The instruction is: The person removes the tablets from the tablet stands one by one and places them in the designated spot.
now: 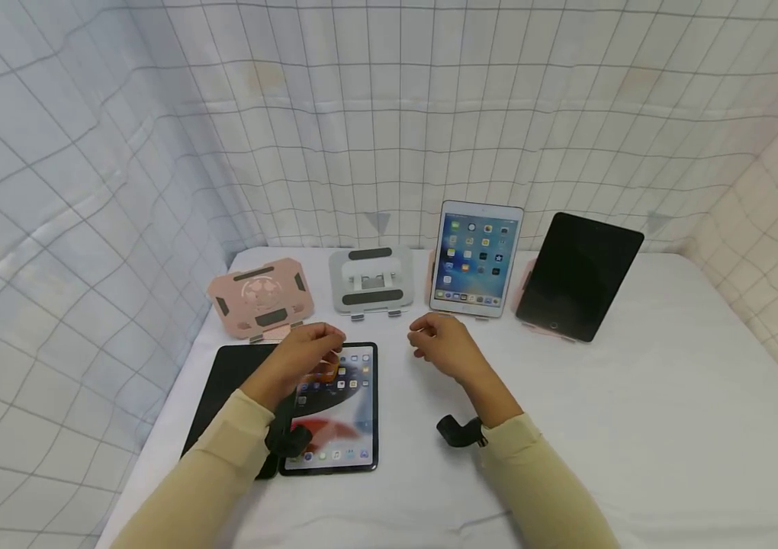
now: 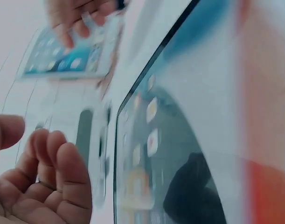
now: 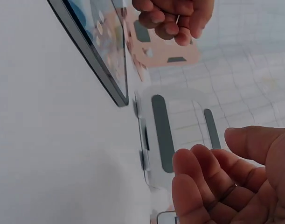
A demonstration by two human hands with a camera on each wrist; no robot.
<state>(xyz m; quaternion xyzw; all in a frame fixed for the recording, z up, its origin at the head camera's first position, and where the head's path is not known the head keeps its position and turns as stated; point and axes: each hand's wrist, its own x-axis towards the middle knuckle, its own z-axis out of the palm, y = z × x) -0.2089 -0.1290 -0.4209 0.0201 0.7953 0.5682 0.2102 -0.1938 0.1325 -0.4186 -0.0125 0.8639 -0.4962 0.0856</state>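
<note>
My left hand hovers with loosely curled fingers over the upper left of a lit tablet, which lies flat, screen up. Its fingers hold nothing, and the hand is mirrored faintly in the glass. A second, dark tablet lies flat to its left, partly covered by my left forearm. To the right of the lit tablet, my right hand hangs above the white cloth, fingers bent and nothing in them. In the right wrist view the thumb stands apart from the fingers, with the grey stand behind.
Along the back stand an unloaded pink stand, a grey stand, a white tablet with its screen lit, and a black tablet leaning on a pink stand. Gridded white curtains close off the back and sides.
</note>
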